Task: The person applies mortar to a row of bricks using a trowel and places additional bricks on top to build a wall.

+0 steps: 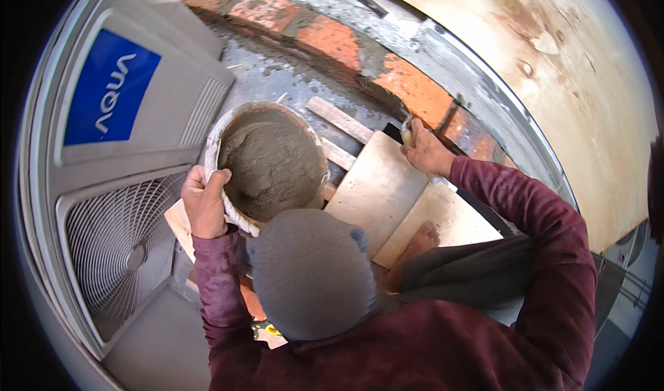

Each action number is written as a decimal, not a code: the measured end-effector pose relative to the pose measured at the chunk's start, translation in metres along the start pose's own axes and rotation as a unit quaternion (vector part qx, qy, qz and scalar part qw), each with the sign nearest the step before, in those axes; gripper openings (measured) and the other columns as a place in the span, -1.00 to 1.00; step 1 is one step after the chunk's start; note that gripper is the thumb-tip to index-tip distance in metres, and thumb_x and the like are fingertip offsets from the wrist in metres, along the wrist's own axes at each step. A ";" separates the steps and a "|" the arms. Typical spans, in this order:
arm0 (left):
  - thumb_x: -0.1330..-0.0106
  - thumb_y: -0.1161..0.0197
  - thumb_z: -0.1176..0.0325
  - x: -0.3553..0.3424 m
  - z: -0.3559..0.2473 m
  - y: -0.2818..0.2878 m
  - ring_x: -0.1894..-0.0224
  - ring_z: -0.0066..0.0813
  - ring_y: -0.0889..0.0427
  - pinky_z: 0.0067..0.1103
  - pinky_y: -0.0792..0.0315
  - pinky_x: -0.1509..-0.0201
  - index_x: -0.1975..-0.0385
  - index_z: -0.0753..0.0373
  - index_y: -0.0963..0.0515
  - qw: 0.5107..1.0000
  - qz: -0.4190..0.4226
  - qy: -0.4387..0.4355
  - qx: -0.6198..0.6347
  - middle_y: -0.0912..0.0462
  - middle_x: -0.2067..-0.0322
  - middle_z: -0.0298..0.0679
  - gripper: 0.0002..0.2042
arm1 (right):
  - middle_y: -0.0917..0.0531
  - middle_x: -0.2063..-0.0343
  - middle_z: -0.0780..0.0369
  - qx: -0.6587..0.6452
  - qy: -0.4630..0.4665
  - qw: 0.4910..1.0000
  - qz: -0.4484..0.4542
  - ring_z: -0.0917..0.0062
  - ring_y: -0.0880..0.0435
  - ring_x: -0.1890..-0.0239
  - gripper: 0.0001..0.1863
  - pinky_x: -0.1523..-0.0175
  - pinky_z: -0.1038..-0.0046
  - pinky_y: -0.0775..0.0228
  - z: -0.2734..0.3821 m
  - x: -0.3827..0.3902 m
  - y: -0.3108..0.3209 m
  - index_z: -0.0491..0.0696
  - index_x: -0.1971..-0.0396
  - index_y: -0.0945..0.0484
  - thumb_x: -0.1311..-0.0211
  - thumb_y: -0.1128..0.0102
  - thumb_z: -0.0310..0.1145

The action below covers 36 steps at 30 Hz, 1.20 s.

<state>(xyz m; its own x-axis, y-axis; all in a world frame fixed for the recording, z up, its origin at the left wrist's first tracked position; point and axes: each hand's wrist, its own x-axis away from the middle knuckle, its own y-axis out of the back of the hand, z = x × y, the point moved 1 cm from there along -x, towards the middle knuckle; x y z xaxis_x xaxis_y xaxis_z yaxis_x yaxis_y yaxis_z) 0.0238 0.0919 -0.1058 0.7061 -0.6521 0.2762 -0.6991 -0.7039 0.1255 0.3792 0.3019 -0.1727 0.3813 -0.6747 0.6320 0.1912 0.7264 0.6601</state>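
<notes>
Mortar bucket (273,161), nearly full of grey mix, set on tiles and wood scraps beside an outdoor air-conditioner unit (121,183). Left hand (204,201) closed around bucket rim at its near-left edge, fingers curled over the lip. Right hand (427,152) stretched far right toward the brick course (332,41), fingers closed on a small pale object, kind unclear. Bucket thus nearer left hand; brick course runs diagonally, upper left to lower right.

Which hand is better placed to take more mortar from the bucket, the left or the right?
Probably the left hand: it already grips the rim of the mortar bucket. The right hand is stretched away to the brick row, with something small in its fingers, and pale boards lie between it and the bucket.
</notes>
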 end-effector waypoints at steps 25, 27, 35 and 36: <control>-0.36 -0.27 0.38 -0.034 -0.012 -0.068 0.43 -0.81 -0.31 -0.77 -0.21 0.30 0.49 0.18 -0.44 0.981 0.146 -0.089 -0.093 -0.47 0.48 -0.51 -0.81 | -0.62 0.55 0.02 0.248 0.281 0.927 -0.012 0.10 -0.69 0.40 -0.83 0.29 0.15 -0.57 0.083 -0.006 0.024 -0.19 0.16 -0.41 -0.29 -0.03 -0.46; -0.36 -0.26 0.39 -0.031 -0.015 -0.072 0.44 -0.81 -0.29 -0.77 -0.18 0.32 0.50 0.18 -0.43 0.981 0.128 -0.088 -0.117 -0.45 0.49 -0.52 -0.81 | -0.64 0.49 0.00 0.237 0.301 0.923 0.032 0.09 -0.71 0.35 -0.76 0.25 0.17 -0.59 0.090 -0.015 0.025 -0.20 0.12 -0.44 -0.24 -0.09 -0.47; -0.33 -0.28 0.36 -0.027 -0.012 -0.086 0.46 -0.78 -0.24 -0.74 -0.12 0.38 0.49 0.24 -0.48 0.976 0.101 -0.137 -0.138 -0.39 0.53 -0.53 -0.81 | -0.67 0.30 -0.10 0.087 0.257 0.921 0.281 0.12 -0.73 0.23 -0.45 0.19 0.22 -0.62 0.100 -0.003 -0.003 -0.26 -0.12 -0.43 -0.02 -0.10 -0.54; -0.31 -0.30 0.35 -0.026 -0.009 -0.091 0.46 -0.76 -0.25 -0.72 -0.14 0.39 0.48 0.27 -0.49 0.977 0.096 -0.141 -0.125 -0.39 0.53 -0.52 -0.81 | -0.67 0.29 -0.10 0.062 0.231 0.917 0.318 0.13 -0.74 0.26 -0.41 0.22 0.23 -0.62 0.101 0.002 0.003 -0.26 -0.17 -0.40 -0.02 -0.10 -0.55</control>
<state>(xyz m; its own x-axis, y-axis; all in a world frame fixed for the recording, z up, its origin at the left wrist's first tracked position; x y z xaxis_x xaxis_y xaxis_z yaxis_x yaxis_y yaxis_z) 0.0680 0.1758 -0.1158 0.5364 -0.8426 0.0477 -0.8029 -0.4921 0.3364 0.2894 0.2898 -0.1285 0.7282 0.0292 0.6847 -0.2968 0.9140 0.2766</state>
